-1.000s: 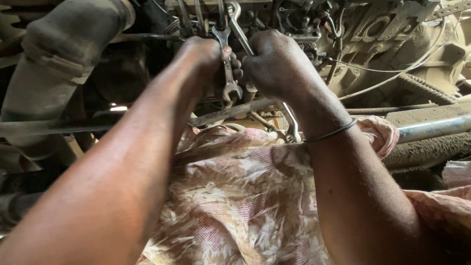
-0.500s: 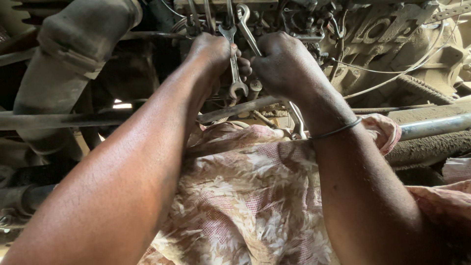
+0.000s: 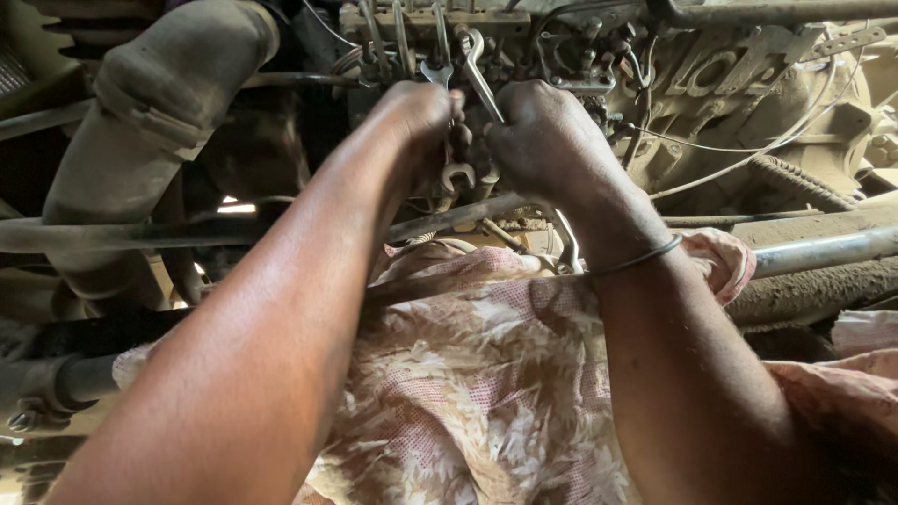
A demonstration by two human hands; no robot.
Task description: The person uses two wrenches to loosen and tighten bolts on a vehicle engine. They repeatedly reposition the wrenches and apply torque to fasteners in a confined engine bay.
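Both hands meet over a dirty engine (image 3: 748,84) in the head view. My left hand (image 3: 416,126) is closed round an open-ended spanner (image 3: 453,176), whose jaws show above and below the fist. Beside it, touching, my right hand (image 3: 543,140) grips a second spanner (image 3: 479,70) whose ring end sticks up toward the row of metal fuel pipes (image 3: 402,37). A thin black band (image 3: 636,262) circles my right wrist. What the spanners bear on is hidden behind the fingers.
A patterned pink and cream cloth (image 3: 468,393) is draped under my forearms. A thick dusty hose (image 3: 150,122) runs down the left. A bare metal pipe (image 3: 823,251) and a dark rod (image 3: 187,234) cross below the hands. Thin wires (image 3: 748,154) hang at the right.
Both hands have stayed together on the spanners with only slight shifts; the view has drifted a little, so the hands sit marginally lower in the picture.
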